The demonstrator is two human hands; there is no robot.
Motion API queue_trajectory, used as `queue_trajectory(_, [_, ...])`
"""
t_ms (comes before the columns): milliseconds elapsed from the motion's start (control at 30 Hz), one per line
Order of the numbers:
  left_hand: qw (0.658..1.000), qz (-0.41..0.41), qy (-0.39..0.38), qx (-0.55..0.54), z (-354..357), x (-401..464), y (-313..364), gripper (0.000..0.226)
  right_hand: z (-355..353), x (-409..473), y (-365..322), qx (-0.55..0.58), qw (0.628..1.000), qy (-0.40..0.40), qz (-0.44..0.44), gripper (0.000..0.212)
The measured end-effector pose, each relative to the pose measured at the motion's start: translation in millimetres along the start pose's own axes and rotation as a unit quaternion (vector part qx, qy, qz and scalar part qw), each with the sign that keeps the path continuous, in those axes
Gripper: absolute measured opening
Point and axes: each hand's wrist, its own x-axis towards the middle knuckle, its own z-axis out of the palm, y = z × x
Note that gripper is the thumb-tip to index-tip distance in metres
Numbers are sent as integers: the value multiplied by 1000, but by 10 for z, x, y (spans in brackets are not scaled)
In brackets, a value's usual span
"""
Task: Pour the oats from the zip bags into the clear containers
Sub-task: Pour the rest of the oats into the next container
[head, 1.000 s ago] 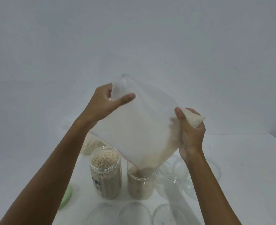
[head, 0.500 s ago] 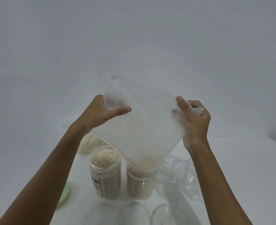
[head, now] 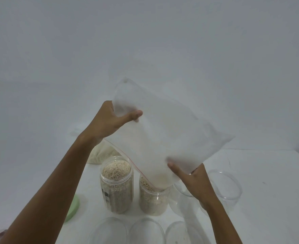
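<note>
A white table (head: 261, 173) stands against a plain pale grey wall (head: 145, 41).

The left hand (head: 110, 120) grips the upper left edge of the zip bag (head: 162, 131), thumb curled across the near face and fingers hidden behind the film. The right hand (head: 194, 180) supports the bag's lower right edge from beneath, thumb laid along the film; whether its fingers are curled cannot be told.

The bag hangs tilted, its red-lined mouth lowered into the second container (head: 153, 199), which is partly filled with oats. Just left stands a full container (head: 117, 184). Empty clear containers (head: 229, 187) stand behind the right hand, and more (head: 145, 231) line the near edge. A further bag of oats (head: 101, 154) lies behind the left forearm. A green lid (head: 74, 207) lies at left.
</note>
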Motion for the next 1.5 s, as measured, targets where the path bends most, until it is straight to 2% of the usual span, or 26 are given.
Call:
queue_trajectory(133, [1000, 7, 20, -16, -13, 0, -20, 19, 1, 83, -16, 19, 999, 40, -8, 13])
queue_trajectory(400, [999, 2, 36, -24, -16, 30, -25, 20, -27, 137, 40, -20, 999, 10, -35, 4])
queue_trajectory(533, [998, 4, 51, -27, -37, 63, -44, 20, -40, 196, 78, -8, 999, 16, -42, 13])
queue_trajectory(767, [998, 1, 56, -34, -51, 106, -62, 20, -97, 131, 226, -83, 995, -61, -8, 24])
queue_trajectory(867, [998, -4, 59, -37, -48, 110, -73, 19, -133, 153, 295, -109, 991, -80, -5, 44])
queue_trajectory(933, [997, -7, 60, -39, -35, 114, -77, 17, -132, 178, 324, -100, 993, -65, -20, 51])
queue_trajectory(967, [997, -10, 63, -39, -34, 117, -77, 17, -127, 197, 324, -88, 994, -57, -28, 47])
queue_trajectory(1067, [997, -10, 70, -35, -43, 128, -85, 20, -79, 190, 173, -55, 997, -57, -26, 14])
queue_trajectory(1100, [997, -8, 69, -33, -41, 125, -84, 20, -70, 186, 135, -48, 997, -53, -27, 8])
queue_trajectory(1133, [997, -5, 68, -33, -40, 123, -82, 20, -58, 191, 109, -43, 997, -47, -32, 11])
queue_trajectory(1233, [997, -1, 66, -40, -33, 128, -63, 21, -12, 243, 137, -48, 998, -9, -44, 49])
queue_trajectory(1300, [997, -1, 63, -39, -31, 141, -44, 20, 22, 270, 207, -71, 997, 6, -39, 59])
queue_trajectory(1367, [998, 4, 60, -35, -23, 147, -25, 23, 38, 285, 287, -85, 996, -1, -34, 61])
queue_trajectory(1500, [997, 9, 63, -41, -21, 157, -29, 25, -5, 244, 359, -119, 991, -52, -26, 51])
